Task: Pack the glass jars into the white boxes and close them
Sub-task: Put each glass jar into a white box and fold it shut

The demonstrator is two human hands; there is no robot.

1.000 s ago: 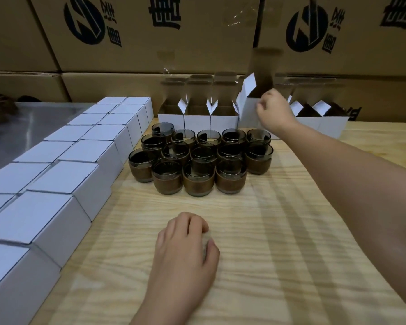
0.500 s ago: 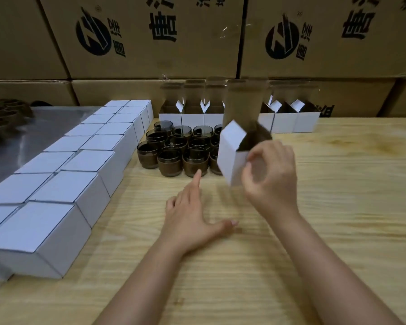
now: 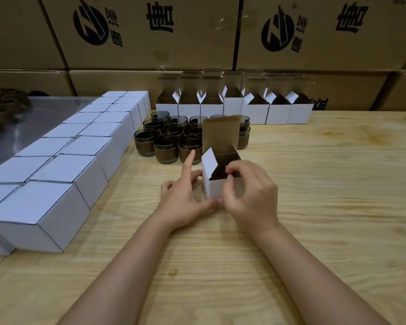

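Two hands meet at one white box that stands upright near the middle of the wooden desk. Its brown-lined lid flap is raised on the far side and a side flap stands up on the left. The right hand has its fingers curled over the box's near rim with the thumb against the near wall, pinching that wall. The left hand lies on the desk just left of the box. Its index finger is straight and points toward the far side, the thumb stretches along the foot of the near wall, and the other fingers sit by the left wall. It does not close around anything. The inside of the box is in shadow, so I cannot tell what it holds.

Just beyond the box stands a tight cluster of dark glass jars, each with a brown lower half, partly hidden by the raised lid. Farther back, a row of open boxes lines the far edge of the desk, flaps up. Along the left side, closed boxes run in two rows from near to far. Left of those is a shiny metal surface. Large brown cartons with dark printed logos are stacked behind everything.
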